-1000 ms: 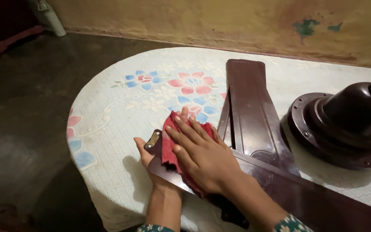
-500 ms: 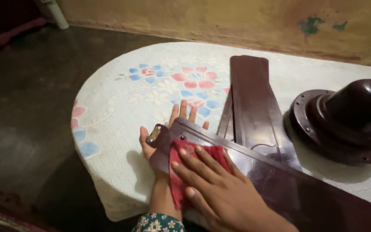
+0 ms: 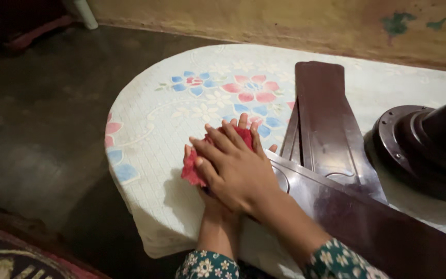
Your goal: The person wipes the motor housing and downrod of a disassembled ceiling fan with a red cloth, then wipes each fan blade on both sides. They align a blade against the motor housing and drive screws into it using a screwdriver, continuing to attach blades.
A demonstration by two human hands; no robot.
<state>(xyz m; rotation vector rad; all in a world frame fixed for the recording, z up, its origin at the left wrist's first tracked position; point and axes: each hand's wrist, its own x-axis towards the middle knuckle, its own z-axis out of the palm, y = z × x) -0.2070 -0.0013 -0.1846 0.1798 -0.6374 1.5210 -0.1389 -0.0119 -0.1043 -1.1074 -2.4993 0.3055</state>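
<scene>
My right hand (image 3: 236,168) lies flat on a red cloth (image 3: 191,173) and presses it over the tip of a dark brown fan blade (image 3: 367,222). That blade runs from the tip to the lower right. My left hand (image 3: 213,217) reaches up from below and holds the blade's tip from underneath. It is mostly hidden by the right hand and the cloth. A second fan blade (image 3: 323,119) lies behind, pointing away from me.
The blades rest on a rounded table under a white cloth with a flower pattern (image 3: 181,103). A dark fan motor housing (image 3: 424,144) stands at the right. A dark floor (image 3: 42,119) lies to the left, and a stained yellow wall (image 3: 285,20) is behind.
My right hand has slid the red cloth outward along the blade and now covers its tip. The left hand stays under the tip.
</scene>
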